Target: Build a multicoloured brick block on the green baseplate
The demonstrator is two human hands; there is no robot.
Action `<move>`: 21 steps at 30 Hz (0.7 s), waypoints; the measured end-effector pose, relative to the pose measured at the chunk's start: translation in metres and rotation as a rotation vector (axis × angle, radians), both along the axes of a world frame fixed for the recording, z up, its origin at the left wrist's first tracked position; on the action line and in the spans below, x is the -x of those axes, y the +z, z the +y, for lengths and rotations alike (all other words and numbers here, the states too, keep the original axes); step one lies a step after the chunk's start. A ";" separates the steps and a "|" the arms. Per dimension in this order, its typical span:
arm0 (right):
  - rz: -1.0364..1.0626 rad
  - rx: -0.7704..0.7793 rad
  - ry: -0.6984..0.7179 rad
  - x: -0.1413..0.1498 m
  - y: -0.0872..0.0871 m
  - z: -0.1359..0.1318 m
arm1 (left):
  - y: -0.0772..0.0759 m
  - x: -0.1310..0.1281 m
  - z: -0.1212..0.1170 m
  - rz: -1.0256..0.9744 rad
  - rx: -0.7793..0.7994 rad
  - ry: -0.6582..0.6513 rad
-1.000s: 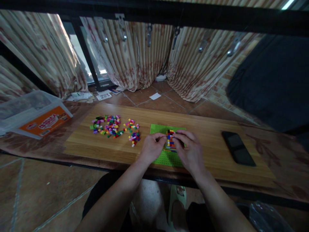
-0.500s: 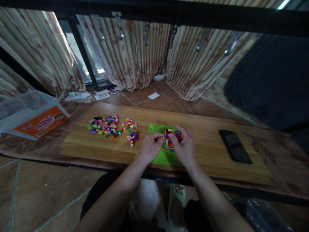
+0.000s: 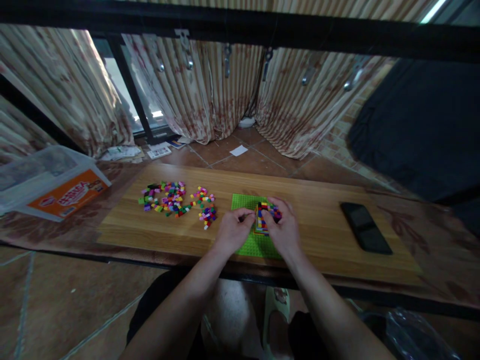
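A low block built of many-coloured toy bricks (image 3: 262,227) stands on a green studded baseplate (image 3: 258,247). My right hand (image 3: 284,227) curls round the block's right side, thumb on its top and fingers at the far side. At the block's left edge is my left hand (image 3: 234,230), thumb and forefinger pinched together. What the pinch holds, if anything, is too small to make out. My right hand hides part of the block.
Loose bricks (image 3: 172,192) lie in a spread pile on the wooden board (image 3: 127,225), with a smaller cluster (image 3: 207,216) nearer my left hand. A black phone (image 3: 365,227) lies at the right. A clear plastic box (image 3: 67,165) with an orange label stands far left.
The view has tilted up slightly. My right fingers have shifted a little on the block; my left hand stays pinched at its left edge.
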State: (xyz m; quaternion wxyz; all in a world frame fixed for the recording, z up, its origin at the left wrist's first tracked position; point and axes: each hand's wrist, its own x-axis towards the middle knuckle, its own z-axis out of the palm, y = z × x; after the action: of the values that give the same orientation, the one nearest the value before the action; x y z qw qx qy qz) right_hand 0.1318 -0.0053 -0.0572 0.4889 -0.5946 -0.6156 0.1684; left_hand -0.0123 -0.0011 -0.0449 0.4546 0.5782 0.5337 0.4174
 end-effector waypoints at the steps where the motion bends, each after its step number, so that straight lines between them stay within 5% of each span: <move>1: 0.003 0.000 0.002 0.000 -0.001 0.000 | 0.001 0.000 -0.001 -0.042 0.019 0.016; 9: 0.005 -0.122 -0.088 -0.005 0.011 -0.006 | 0.027 0.009 -0.003 -0.729 0.535 0.130; 15: -0.104 -0.301 -0.040 0.000 0.034 -0.018 | 0.037 0.015 -0.002 -0.846 0.579 0.099; 21: -0.384 -0.292 0.143 0.014 0.027 -0.021 | 0.038 0.016 -0.009 -0.911 0.546 -0.065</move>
State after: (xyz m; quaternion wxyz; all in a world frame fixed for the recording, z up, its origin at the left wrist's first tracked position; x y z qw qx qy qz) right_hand 0.1182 -0.0263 -0.0302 0.4307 -0.4938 -0.7554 -0.0041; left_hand -0.0284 -0.0101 -0.0073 0.7870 0.2152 0.3530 0.4579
